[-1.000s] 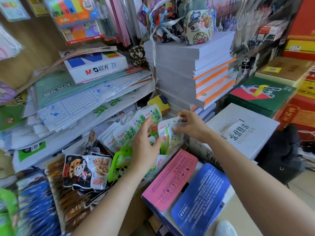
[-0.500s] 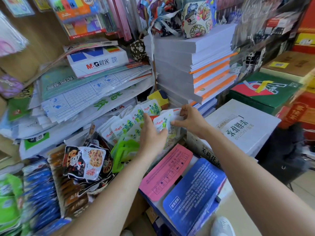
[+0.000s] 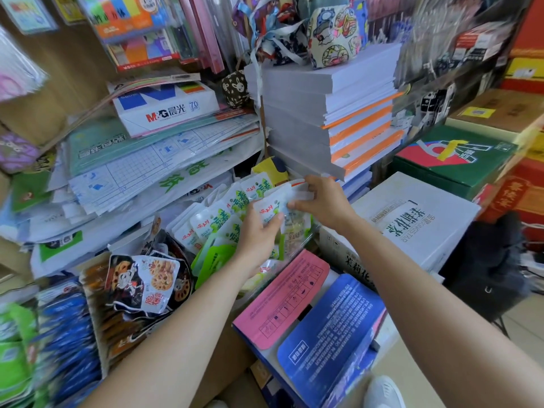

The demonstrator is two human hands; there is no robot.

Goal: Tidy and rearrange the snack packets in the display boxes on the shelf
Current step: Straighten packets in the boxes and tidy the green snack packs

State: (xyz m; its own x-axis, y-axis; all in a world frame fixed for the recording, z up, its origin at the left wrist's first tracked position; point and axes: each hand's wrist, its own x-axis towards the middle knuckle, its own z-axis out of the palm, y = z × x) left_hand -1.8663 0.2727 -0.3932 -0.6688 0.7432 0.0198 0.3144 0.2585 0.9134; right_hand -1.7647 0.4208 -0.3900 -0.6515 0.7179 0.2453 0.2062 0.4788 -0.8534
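Several white-and-green snack packets [image 3: 206, 222] stand in a row in a green display box [image 3: 215, 260] on the low shelf. My left hand [image 3: 259, 237] grips the front packets [image 3: 269, 212] of the row from the left, thumb across their face. My right hand [image 3: 321, 201] pinches the top edges of the same packets from the right. A dark packet with lotus-root pictures [image 3: 141, 284] lies on the brown packets in the box to the left.
Blue packets [image 3: 67, 328] and green packets [image 3: 14, 363] fill boxes at far left. Stacked paper reams [image 3: 332, 113] and an M&G paper pack [image 3: 164, 107] sit above. A pink-and-blue carton flap [image 3: 309, 313] juts out below; a white carton [image 3: 418, 219] stands right.
Both hands have shifted a little up and right along the row. The right hand has moved from the packets' side to their top edges, and the front packets stand more upright.
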